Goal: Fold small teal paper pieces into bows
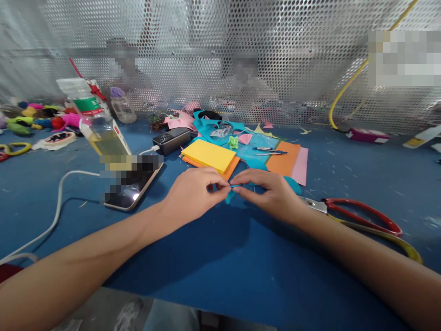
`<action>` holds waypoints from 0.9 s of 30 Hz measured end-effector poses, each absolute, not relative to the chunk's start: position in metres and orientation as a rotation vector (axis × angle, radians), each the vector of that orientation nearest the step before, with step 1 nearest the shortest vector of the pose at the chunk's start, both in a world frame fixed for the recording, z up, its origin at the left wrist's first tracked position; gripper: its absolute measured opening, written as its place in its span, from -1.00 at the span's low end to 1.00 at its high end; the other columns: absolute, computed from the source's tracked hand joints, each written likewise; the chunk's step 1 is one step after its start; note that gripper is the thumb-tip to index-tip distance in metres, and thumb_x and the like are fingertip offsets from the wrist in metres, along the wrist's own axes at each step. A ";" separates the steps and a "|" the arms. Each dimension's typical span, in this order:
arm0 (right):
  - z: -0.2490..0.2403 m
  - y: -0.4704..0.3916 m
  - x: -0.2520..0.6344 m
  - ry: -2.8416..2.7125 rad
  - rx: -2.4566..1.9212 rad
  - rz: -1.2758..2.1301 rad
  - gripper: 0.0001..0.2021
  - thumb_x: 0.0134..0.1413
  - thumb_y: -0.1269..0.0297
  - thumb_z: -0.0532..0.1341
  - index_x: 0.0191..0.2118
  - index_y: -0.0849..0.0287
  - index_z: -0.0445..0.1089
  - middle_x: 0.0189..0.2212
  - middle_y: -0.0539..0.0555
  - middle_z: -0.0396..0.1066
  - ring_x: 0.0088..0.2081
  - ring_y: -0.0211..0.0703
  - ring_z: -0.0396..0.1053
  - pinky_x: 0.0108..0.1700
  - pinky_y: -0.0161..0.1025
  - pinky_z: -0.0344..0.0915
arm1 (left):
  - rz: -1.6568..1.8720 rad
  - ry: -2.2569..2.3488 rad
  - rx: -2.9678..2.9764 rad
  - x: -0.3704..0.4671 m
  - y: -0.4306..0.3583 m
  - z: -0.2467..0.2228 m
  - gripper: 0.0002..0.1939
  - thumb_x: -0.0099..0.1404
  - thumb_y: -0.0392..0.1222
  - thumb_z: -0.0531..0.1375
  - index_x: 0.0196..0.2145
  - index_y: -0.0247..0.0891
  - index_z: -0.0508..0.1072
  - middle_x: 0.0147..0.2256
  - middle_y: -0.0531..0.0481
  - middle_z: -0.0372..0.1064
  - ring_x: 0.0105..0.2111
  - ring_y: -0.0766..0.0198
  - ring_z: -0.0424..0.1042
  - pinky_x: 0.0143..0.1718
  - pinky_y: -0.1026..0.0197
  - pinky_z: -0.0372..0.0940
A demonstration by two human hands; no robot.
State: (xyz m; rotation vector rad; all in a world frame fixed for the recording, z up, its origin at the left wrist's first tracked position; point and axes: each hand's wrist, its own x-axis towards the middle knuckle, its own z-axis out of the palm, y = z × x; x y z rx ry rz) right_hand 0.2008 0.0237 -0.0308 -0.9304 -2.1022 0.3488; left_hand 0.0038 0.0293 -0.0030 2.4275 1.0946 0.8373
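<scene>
Above the blue table (pixel 220 257), my left hand (pixel 198 193) and my right hand (pixel 268 195) meet with fingertips pinched. Between them is a small blue paper piece (pixel 229 196), mostly covered by the fingers; its shape is hard to make out. Just beyond my left hand lies a stack of yellow paper (pixel 209 155) over orange sheets. Past my right hand are an orange sheet (pixel 284 158), a pink sheet (pixel 300 166) and pens (pixel 270 151). Scissors (pixel 365 218) with red and yellow handles lie partly behind my right forearm.
To the left are a phone (pixel 132 188), a white cable (pixel 61 193), a tilted bottle (pixel 99 126) of yellowish liquid and a black box (pixel 172 140). Blue paper scraps (pixel 213 133) lie at the back before a perforated metal panel (pixel 292 55). A purple box (pixel 368 135) sits back right.
</scene>
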 end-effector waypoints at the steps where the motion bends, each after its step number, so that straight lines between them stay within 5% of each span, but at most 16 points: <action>1: -0.030 0.022 0.200 -2.085 -0.927 0.378 -0.91 0.03 0.36 0.22 -0.30 0.14 0.44 -0.35 0.03 0.52 -0.27 -0.19 0.44 -0.20 -0.28 0.37 | 0.871 1.064 2.454 0.004 0.029 -0.003 -0.91 0.13 -0.26 0.20 -0.42 -0.23 0.53 -0.44 0.06 0.45 -0.43 0.37 0.39 -0.48 0.36 0.20; 27: -0.024 0.019 0.207 -2.173 -0.696 0.004 -0.84 0.07 0.41 0.20 -0.20 0.11 0.45 -0.28 0.05 0.53 -0.26 -0.25 0.47 -0.20 -0.32 0.44 | 1.196 0.466 2.815 -0.003 0.033 0.000 -0.91 0.21 -0.35 0.17 -0.39 -0.35 0.49 -0.43 -0.04 0.41 -0.42 0.36 0.34 -0.36 0.30 0.26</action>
